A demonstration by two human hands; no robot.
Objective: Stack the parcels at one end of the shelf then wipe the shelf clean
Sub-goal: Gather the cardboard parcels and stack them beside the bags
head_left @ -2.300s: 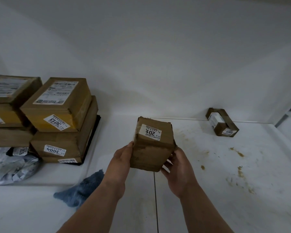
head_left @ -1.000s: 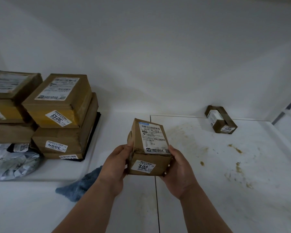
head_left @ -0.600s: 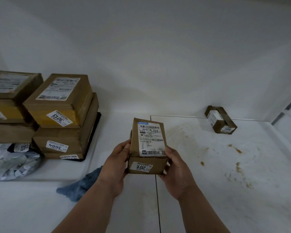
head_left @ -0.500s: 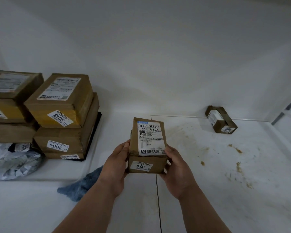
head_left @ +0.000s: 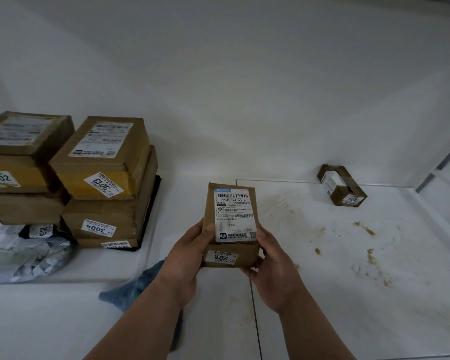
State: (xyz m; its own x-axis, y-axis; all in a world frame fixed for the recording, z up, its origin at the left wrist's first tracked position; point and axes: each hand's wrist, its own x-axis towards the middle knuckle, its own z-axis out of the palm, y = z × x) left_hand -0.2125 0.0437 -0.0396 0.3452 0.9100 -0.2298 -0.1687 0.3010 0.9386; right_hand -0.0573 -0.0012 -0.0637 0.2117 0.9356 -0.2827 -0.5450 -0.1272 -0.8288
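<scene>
While both sets of fingers curl round the near end of the box (head_left: 230, 222), the left hand (head_left: 186, 258) pinches its left side and the right hand (head_left: 273, 266) cups its right side and underside, so it hangs above the shelf (head_left: 322, 320), label up. To place it well, I would carry it level to the stack (head_left: 107, 183) at the left end and set it flat on the top box, edges squared, before letting go; dropped skewed on that upper box, it could slide off. Its label reads "501E", "M1", "A21B", and a front sticker shows "201" with a last digit I cannot read. Stack stickers read "3013" and "3004"; a neighbouring box shows "002", cut at the frame edge. One more parcel (head_left: 342, 184) sits well apart at the back right, its sticker ending in "005". Brown stains (head_left: 369, 258) mark the shelf, and a blue cloth (head_left: 138, 287) lies beneath the left wrist.
</scene>
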